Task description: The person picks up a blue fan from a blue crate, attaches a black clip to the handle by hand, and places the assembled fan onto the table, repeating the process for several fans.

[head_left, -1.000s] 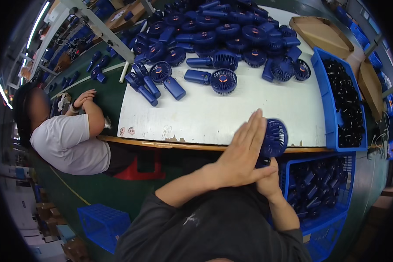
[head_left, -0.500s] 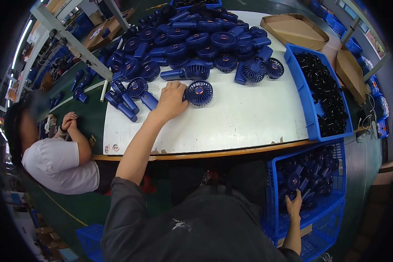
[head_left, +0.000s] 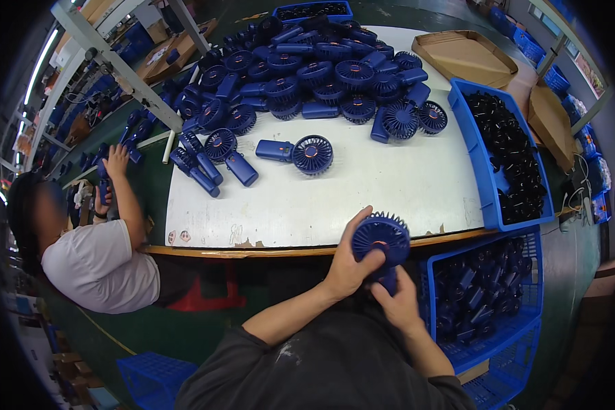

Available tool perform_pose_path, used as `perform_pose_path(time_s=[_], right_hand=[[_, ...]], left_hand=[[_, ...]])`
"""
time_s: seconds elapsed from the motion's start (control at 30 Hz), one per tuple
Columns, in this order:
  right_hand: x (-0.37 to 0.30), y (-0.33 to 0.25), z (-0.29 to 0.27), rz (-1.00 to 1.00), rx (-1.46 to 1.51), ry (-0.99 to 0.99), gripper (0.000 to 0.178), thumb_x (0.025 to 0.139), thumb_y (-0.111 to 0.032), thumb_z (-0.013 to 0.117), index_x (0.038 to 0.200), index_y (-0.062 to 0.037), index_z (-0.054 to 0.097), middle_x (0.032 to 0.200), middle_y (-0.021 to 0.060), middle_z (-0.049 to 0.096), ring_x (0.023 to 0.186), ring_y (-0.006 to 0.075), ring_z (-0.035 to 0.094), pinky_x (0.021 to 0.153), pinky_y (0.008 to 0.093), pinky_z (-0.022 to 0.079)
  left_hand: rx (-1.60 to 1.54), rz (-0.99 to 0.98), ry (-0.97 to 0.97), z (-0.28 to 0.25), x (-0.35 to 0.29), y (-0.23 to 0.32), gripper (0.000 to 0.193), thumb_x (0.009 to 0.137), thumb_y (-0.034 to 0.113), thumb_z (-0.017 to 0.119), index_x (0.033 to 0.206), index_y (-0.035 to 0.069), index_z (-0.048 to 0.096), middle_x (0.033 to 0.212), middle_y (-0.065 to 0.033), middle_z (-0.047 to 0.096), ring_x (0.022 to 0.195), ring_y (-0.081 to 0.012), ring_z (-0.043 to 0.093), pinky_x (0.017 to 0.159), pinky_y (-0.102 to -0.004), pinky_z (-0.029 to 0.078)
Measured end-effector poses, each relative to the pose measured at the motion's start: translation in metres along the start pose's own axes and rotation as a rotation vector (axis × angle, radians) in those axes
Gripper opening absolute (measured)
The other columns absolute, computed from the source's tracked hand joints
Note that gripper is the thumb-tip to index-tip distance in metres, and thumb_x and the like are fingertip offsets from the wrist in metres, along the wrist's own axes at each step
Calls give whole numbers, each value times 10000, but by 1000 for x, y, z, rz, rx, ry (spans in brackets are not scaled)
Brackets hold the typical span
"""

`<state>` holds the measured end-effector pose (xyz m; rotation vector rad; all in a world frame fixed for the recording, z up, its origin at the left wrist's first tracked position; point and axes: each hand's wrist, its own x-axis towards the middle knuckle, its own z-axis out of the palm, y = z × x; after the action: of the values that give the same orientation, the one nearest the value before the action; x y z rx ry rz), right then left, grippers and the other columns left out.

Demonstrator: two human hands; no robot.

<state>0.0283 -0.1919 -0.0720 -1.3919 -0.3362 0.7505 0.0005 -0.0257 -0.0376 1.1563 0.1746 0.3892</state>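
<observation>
In front of my body, at the table's near edge, I hold a dark blue handheld fan (head_left: pixel 381 239) with its round grille up. My left hand (head_left: pixel 352 266) wraps the side of the fan head, thumb across its front. Lower down, my right hand (head_left: pixel 399 304) grips the handle, most of which is hidden by the fingers. A single fan (head_left: pixel 312 155) lies on the white table (head_left: pixel 389 184) with its handle pointing left. Left of it lie several more fans (head_left: pixel 219 147), and behind them rises a large heap of fans (head_left: pixel 314 72).
A blue tray (head_left: pixel 477 167) of glossy black parts stands on the table's right side. Below it is a blue crate (head_left: pixel 430 301) full of fans. Cardboard trays (head_left: pixel 465 58) lie at the back right. At left, a seated co-worker (head_left: pixel 99 263) handles a blue fan.
My left hand has left the fan on the table, and my right hand has come out of the crate. Both now hold a fan before me. The co-worker's hands have parted and reached forward.
</observation>
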Motion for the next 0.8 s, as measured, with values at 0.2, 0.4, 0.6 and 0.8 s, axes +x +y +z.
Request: perform_pose_path(time_s=[0.2,0.4,0.6,0.8], right_hand=[[35,-32,26,-507,-844,-56,355,842,-248,765,1033,1,598,886,206,655,807,402,668,714,440,553],[94,-183,-59,-78,-1117,-651,384,995,-341,511,1183,-50,678,939,234,698,890,378,681,846,438,533],[204,-164,-253,-113,-1658,532,229,889,-36,540,1061,3,687,1024,273,683,991,408,670,878,483,535],[234,-125,-297,-53,-1638,596,217,891,-78,504,977,9,683,1017,281,681,973,442,673,851,532,542]], left_hand=[[-520,-636,23,-16,28,2,582,1006,495,512,1243,-36,557,1068,-228,686,963,-287,695,903,-395,558],[-530,-456,-343,-7,12,6,646,864,213,771,1396,-12,481,1386,-157,546,1330,-298,502,1126,-441,398],[-518,-288,-395,-30,11,14,274,830,-56,702,1075,-12,587,1021,-165,619,1004,-293,654,776,-424,631],[-239,-278,-228,-54,2,18,250,853,-42,687,1076,-15,579,991,-130,634,884,-219,674,631,-324,622]])
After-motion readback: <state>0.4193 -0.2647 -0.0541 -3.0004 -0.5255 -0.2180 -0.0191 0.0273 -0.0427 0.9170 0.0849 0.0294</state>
